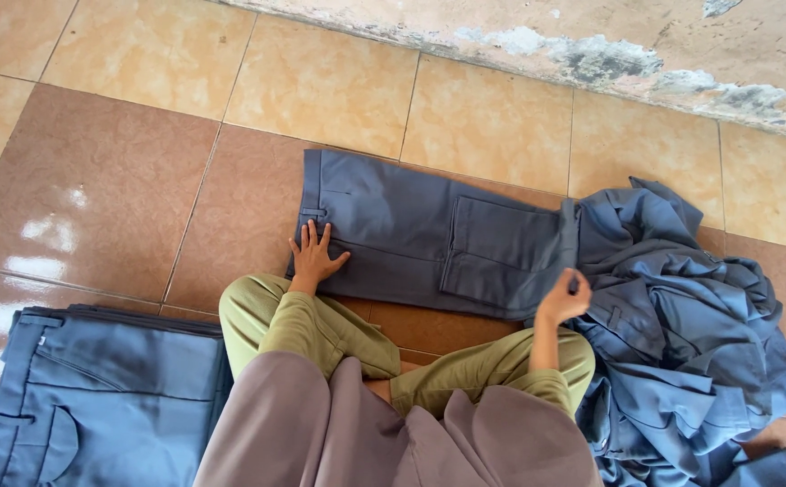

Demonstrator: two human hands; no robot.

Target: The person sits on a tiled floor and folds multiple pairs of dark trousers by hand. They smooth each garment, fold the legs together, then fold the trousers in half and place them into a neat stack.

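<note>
Head view, tiled floor (113, 180): grey trousers (411, 234) laid flat, partly folded, waistband at left. L hand (314, 257) flat on waistband end, fingers spread. R hand (562, 298) gripping folded edge at other end. Stack of folded blue-grey trousers (95, 397) bottom left. Unfolded heap (690, 343) at right. Peeling wall (636, 45) at top.

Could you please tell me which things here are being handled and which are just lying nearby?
In hand:
folded grey trousers
left hand, flat on them
right hand, gripping their edge

Lying about:
heap of blue-grey garments
folded stack
</note>
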